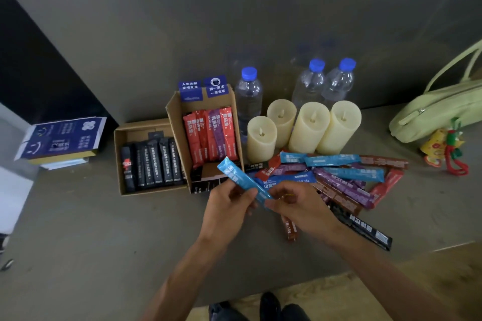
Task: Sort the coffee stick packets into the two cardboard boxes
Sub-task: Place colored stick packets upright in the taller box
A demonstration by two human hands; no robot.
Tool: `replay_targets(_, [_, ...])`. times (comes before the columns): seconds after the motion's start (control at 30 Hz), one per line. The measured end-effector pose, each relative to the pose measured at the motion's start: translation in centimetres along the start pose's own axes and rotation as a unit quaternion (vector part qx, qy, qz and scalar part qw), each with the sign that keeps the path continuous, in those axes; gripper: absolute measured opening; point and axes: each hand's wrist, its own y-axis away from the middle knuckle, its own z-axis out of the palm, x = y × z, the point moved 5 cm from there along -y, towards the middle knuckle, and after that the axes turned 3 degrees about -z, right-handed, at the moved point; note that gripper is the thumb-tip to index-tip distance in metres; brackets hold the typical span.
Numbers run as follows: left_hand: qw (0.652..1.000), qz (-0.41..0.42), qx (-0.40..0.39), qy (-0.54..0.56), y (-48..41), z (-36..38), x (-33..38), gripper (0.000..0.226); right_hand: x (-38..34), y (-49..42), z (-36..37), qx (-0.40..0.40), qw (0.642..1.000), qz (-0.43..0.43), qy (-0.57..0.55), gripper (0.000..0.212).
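The grey surface point(104, 229) carries all items. A pale green bag point(438, 112) lies far beyond and to the right of the right hand, with a small yellow-and-red charm point(446, 146) just in front of it.

Two open cardboard boxes stand side by side beyond the left hand. The left box point(118, 164) holds a row of black packets. The right box point(174, 122), the nearer of the two to the hands, holds red packets and one purple packet.

Three clear bottles point(249, 96) with blue caps stand beyond the hands. Four cream candles point(309, 128) stand in front of them.

A loose pile of packets point(347, 180), blue, purple, red and brown, lies beyond and to the right of the right hand. One long black packet point(365, 229) lies just right of the right wrist.

The left hand point(229, 206) and right hand point(300, 206) are close together above the surface. Both hold one blue packet point(236, 176). The left hand's fingers curl round its middle. The right hand pinches its lower end. The packet's free end slants up and left, toward the front edge of the right box.
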Motion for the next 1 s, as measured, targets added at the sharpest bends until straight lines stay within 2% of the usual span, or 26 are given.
replay_targets(0.17, [0.986,0.018,0.114,-0.121,-1.5,-4.6,1.3,0.005,0.6,-0.9,1.2,-0.004,0.999,0.045,0.021,0.012])
replay_targets(0.3, [0.968,0.043,0.128,-0.210,-4.9,-5.2,2.8,0.011,0.5,-2.0,2.0,0.005,0.998,0.036,0.051,0.013])
replay_targets(0.57, [0.942,0.022,0.197,-0.272,-8.7,-4.4,3.9,0.037,-0.3,-3.5,3.5,0.001,0.998,0.032,0.060,0.013])
replay_targets(0.7, [0.928,0.021,0.205,-0.309,-9.5,-4.2,2.9,0.050,-0.1,-3.6,3.6,0.003,0.998,0.037,0.058,0.012])
replay_targets(0.87, [0.920,0.034,0.215,-0.327,-9.7,-4.3,2.7,0.047,0.1,-4.2,3.8,0.010,0.998,0.044,0.050,0.013])
replay_targets(1.0, [0.914,0.059,0.222,-0.333,-9.0,-4.1,2.8,0.054,-0.2,-5.3,4.3,0.022,0.998,0.050,0.040,0.011])
